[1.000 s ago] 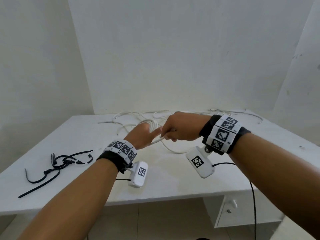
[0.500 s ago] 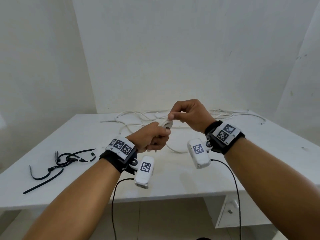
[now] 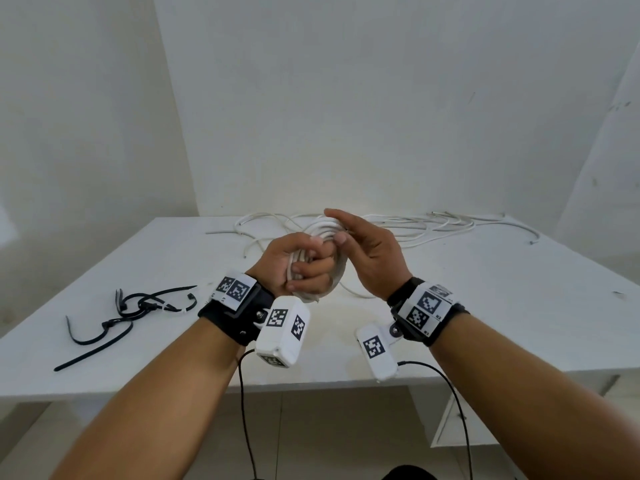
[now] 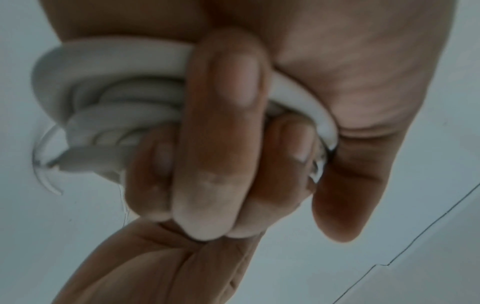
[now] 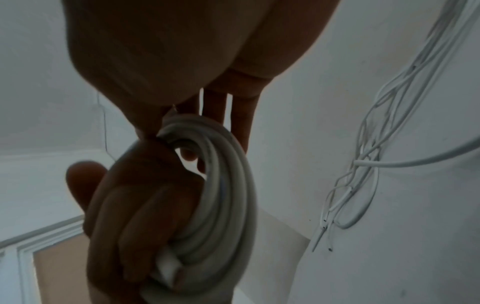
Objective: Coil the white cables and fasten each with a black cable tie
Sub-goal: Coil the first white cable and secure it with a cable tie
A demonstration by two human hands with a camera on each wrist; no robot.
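1. Head view: a coil (image 3: 323, 258) of white cable is held above the tabletop (image 3: 485, 306), in front of the chest, with several turns bunched together.
2. The coil is gripped by the left hand (image 3: 298, 265), whose fingers are curled tightly round one side of the bundle, as is confirmed in the left wrist view (image 4: 124, 107).
3. The right hand (image 3: 367, 254) is laid against the far side of the coil with fingers straight and relaxed; whether a strand is pinched under the thumb cannot be told.
4. The coiling step is judged to be nearly done: a loose tail is seen trailing from the coil down to the tabletop.
5. Next, the tail should be wound in and a black cable tie (image 3: 114, 323) fetched from the left of the tabletop.
6. The coil is held on edge, its long axis roughly upright and its opening facing sideways.
7. More loose cables (image 3: 415, 226) are left at the back of the tabletop.
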